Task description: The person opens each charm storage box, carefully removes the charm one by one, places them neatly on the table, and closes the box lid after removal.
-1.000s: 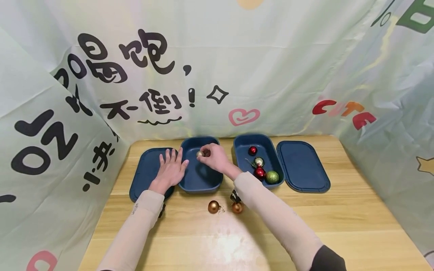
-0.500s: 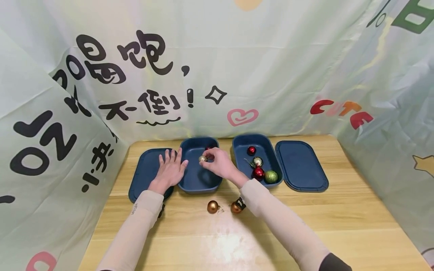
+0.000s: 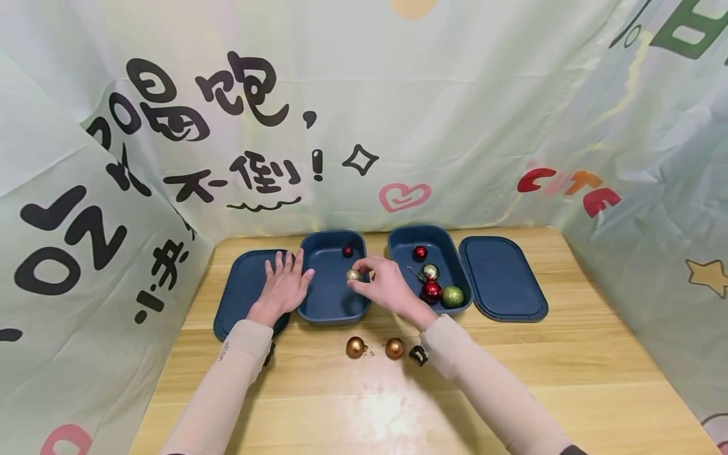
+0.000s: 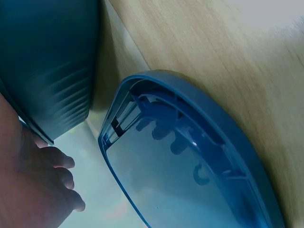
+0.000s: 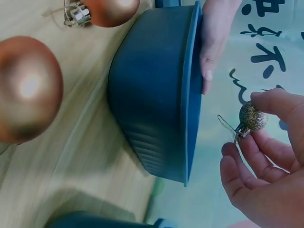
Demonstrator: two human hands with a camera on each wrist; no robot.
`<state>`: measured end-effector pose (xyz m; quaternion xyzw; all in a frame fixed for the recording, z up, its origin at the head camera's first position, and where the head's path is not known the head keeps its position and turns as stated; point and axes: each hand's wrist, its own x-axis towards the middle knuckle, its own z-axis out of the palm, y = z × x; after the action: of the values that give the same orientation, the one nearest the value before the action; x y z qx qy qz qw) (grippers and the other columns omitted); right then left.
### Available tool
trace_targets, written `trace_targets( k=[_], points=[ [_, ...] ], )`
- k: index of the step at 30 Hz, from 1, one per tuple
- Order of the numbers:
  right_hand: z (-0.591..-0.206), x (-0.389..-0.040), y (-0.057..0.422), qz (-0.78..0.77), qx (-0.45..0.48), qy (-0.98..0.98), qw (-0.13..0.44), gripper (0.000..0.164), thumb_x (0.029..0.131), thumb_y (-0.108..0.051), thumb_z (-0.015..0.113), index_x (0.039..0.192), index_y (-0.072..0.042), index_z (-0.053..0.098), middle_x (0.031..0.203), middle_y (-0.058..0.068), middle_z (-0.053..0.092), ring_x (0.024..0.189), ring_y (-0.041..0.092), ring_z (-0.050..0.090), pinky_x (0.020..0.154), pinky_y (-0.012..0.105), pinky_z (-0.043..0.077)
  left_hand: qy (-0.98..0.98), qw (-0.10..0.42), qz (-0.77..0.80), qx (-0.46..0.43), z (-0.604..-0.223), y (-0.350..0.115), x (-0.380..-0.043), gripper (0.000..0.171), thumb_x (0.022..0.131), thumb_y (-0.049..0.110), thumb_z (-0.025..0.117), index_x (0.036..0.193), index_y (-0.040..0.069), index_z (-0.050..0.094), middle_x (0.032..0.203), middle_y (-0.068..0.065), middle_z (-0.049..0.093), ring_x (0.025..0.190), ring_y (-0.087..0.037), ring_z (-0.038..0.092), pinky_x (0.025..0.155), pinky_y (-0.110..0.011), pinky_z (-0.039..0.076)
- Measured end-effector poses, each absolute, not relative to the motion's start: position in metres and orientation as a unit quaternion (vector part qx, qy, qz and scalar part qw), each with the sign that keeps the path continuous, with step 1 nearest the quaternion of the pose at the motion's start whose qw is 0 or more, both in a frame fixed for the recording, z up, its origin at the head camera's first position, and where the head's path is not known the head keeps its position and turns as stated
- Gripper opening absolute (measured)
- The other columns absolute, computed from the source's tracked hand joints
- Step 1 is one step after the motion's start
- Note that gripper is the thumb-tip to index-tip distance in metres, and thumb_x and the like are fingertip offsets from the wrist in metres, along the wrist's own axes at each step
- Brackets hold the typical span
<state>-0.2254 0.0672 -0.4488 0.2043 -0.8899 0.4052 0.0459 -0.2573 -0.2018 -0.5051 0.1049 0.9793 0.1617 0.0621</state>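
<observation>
My right hand [image 3: 387, 284] pinches a small gold glitter Christmas ball [image 3: 353, 275] between thumb and fingers, above the right side of the left blue box [image 3: 332, 318]. The right wrist view shows the glitter bauble [image 5: 253, 116] with its silver cap and string loop. My left hand [image 3: 282, 283] has its fingers straight and spread at the left edge of that box, over the left blue lid [image 3: 241, 297]; its thumb appears to touch the rim. Inside the left box lies a small red ball [image 3: 347, 251] at the back right.
The right blue box [image 3: 463, 278] holds several balls, among them a red ball [image 3: 431, 291], a gold ball [image 3: 430, 272] and a green ball [image 3: 452, 296]. A second lid [image 3: 503, 278] lies to its right. Two copper balls [image 3: 356, 347] lie in front on the wooden table [image 3: 318, 404].
My right hand has moved right and toward the front with the gold glitter Christmas ball, uncovering the red ball in the left box. My left hand has stayed in place.
</observation>
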Motion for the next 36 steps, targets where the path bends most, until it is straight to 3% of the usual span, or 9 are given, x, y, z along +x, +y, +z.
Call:
trace_targets(
  k=[6,13,17,24,36],
  points=[
    [-0.446,-0.212,0.077,0.425,0.217,-0.877,0.044,0.023,0.09,-0.02,0.084,0.109,-0.008,0.077,0.102,0.007,0.073,0.093,0.032,0.071,0.075,0.026,0.058,0.979,0.06,0.164,0.107,-0.504,-0.202,-0.257,0.071,0.116,0.048,0.022,0.171,0.008,0.003,0.173,-0.032,0.007,0.162,-0.05,-0.01,0.127,-0.071,-0.007],
    [-0.452,-0.199,0.09,0.426,0.218,-0.876,0.061,0.022,0.088,-0.018,0.086,0.107,-0.009,0.078,0.098,0.004,0.072,0.091,0.02,0.069,0.074,0.023,0.058,0.98,0.059,0.157,0.11,-0.503,-0.202,-0.256,0.07,0.116,0.046,0.023,0.171,0.007,0.006,0.173,-0.033,0.008,0.162,-0.051,-0.008,0.127,-0.073,-0.004],
    [-0.455,-0.193,0.097,0.43,0.217,-0.873,0.073,0.024,0.086,-0.016,0.088,0.107,-0.008,0.079,0.098,0.004,0.072,0.09,0.021,0.069,0.073,0.027,0.059,0.979,0.061,0.16,0.11,-0.503,-0.202,-0.256,0.07,0.116,0.046,0.023,0.171,0.006,0.006,0.173,-0.033,0.008,0.162,-0.051,-0.008,0.127,-0.073,-0.006],
    [-0.46,-0.183,0.112,0.437,0.206,-0.873,0.065,0.024,0.087,-0.016,0.087,0.109,-0.009,0.078,0.1,0.004,0.071,0.086,0.03,0.07,0.076,0.043,0.062,0.98,0.054,0.158,0.111,-0.504,-0.202,-0.257,0.07,0.116,0.046,0.024,0.171,0.006,0.007,0.173,-0.033,0.009,0.161,-0.053,-0.005,0.126,-0.073,-0.005],
    [-0.472,-0.166,0.135,0.421,0.199,-0.88,0.099,0.024,0.084,-0.014,0.089,0.105,-0.01,0.078,0.097,0.001,0.072,0.084,0.026,0.071,0.075,0.04,0.063,0.978,0.062,0.163,0.111,-0.505,-0.202,-0.258,0.071,0.116,0.048,0.022,0.171,0.007,0.004,0.173,-0.033,0.007,0.161,-0.051,-0.009,0.126,-0.073,-0.007]
  ],
)
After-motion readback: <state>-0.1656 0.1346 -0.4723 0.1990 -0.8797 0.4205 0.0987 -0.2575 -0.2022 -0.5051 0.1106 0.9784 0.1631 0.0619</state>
